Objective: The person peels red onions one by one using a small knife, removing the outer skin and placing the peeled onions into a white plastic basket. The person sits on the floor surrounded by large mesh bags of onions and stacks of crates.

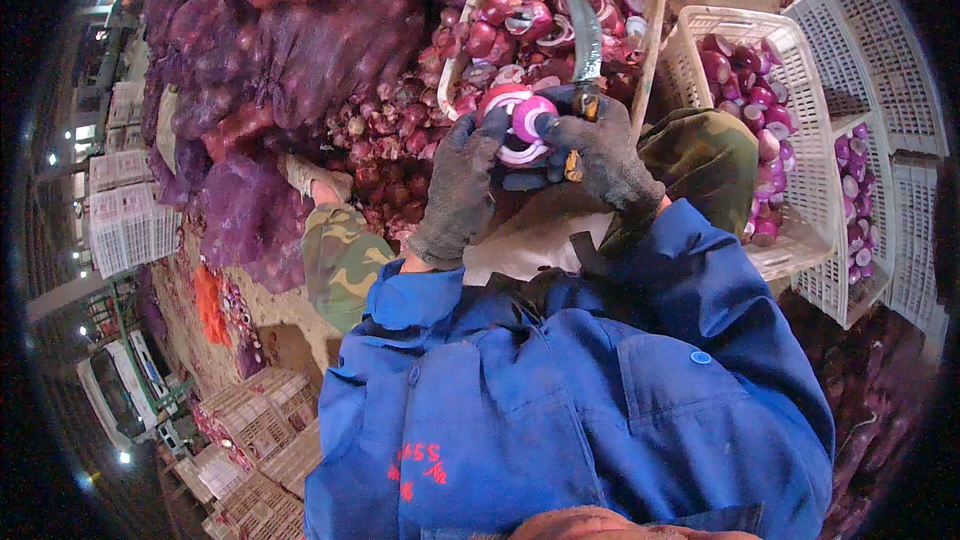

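Observation:
My left hand (454, 187), in a dirty grey work glove, has its fingertips around a red onion (534, 118) with a cut white end. Loose purple-and-white onion layers (521, 157) hang around and below it. My right hand (611, 157), gloved as well, grips a knife (585, 34) by its handle, and its thumb touches the onion. The knife's curved blade points away from me over a white plastic crate (654, 37). Onion trimmings, skins and rings (525, 19) fill that crate. My fingers hide part of the handle.
Purple mesh sacks of onions (330, 52) pile up at the left, with loose onions (397, 127) spilling beside them. On the right, a crate (817, 187) holds trimmed onions (765, 135). More crates (870, 37) stand beyond it. Stacked crates (259, 420) sit at the lower left.

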`<state>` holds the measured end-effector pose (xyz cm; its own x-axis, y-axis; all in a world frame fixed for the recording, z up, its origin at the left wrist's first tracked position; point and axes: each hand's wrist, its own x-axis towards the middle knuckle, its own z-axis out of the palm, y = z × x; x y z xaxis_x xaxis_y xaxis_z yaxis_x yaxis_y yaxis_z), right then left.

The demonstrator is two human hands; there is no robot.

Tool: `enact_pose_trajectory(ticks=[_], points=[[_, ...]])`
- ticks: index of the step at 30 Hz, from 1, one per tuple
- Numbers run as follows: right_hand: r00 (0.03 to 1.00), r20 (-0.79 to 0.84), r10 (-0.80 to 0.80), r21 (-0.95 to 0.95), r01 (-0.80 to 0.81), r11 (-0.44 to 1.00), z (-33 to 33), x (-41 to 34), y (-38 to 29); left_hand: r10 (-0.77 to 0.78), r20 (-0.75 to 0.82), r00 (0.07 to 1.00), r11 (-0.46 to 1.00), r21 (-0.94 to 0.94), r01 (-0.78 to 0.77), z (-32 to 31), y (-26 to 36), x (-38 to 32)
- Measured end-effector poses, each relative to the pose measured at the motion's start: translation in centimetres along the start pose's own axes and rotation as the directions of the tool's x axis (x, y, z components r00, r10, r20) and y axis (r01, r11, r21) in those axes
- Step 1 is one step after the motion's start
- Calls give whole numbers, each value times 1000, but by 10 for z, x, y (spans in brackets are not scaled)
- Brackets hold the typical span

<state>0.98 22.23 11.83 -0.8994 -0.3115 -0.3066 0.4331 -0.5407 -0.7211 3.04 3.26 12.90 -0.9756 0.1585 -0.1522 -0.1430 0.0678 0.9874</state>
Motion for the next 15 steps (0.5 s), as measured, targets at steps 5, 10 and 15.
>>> enact_pose_trajectory(ticks=[5,10,15], points=[[967,-252,-33,109,63,992,-8,-1,-15,-220,-27,975,874,-449,185,-2,12,24],[923,-357,-147,-9,154,988,-39,3,-22,44,47,998,981,-190,-34,-2,23,83],[708,-289,-645,-757,243,606,-122,-23,-87,559,13,829,656,604,-452,-73,-13,100]])
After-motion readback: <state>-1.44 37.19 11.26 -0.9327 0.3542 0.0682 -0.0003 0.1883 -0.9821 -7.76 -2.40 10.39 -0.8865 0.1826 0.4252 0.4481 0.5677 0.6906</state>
